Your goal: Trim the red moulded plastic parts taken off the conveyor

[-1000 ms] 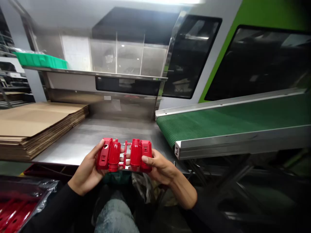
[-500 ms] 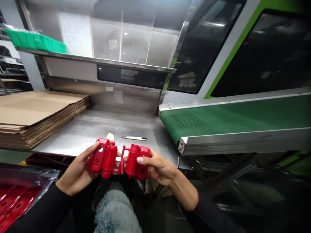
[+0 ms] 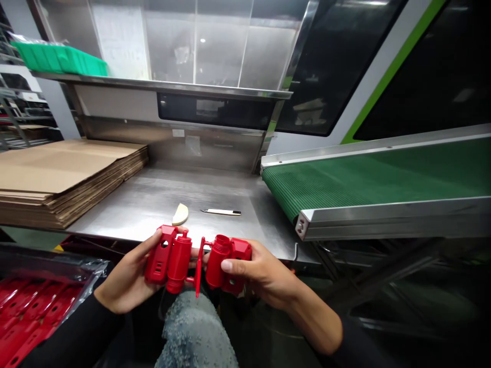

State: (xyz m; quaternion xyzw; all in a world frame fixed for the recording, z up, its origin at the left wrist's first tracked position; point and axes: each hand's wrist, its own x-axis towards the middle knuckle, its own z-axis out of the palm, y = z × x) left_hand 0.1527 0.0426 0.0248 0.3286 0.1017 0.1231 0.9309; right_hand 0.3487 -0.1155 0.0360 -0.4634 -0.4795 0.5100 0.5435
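Both my hands hold red moulded plastic parts over my lap, in front of the metal table's edge. My left hand (image 3: 128, 273) is closed around a flat red piece with holes (image 3: 158, 263) and a ribbed red cylinder (image 3: 178, 263) beside it. In my right hand (image 3: 264, 271) are another red cylinder with a threaded neck (image 3: 218, 261) and a block-shaped red piece (image 3: 240, 250), my thumb pressing across them. A thin red runner bar (image 3: 198, 268) stands between the two groups; I cannot tell whether it still joins both sides.
On the metal table (image 3: 215, 186) lie a pale half-round piece (image 3: 180, 214) and a slim knife-like tool (image 3: 221, 212). Stacked cardboard (image 3: 69, 168) stands left, a green conveyor (image 3: 376, 179) right. A plastic-lined box of red parts (image 3: 34, 306) sits lower left; a green bin (image 3: 61, 60) rests on the shelf.
The right-hand parts have shifted slightly away from the left ones, and the runner bar shows more plainly between them. The camera view has moved a little, bringing the pale piece into fuller sight.
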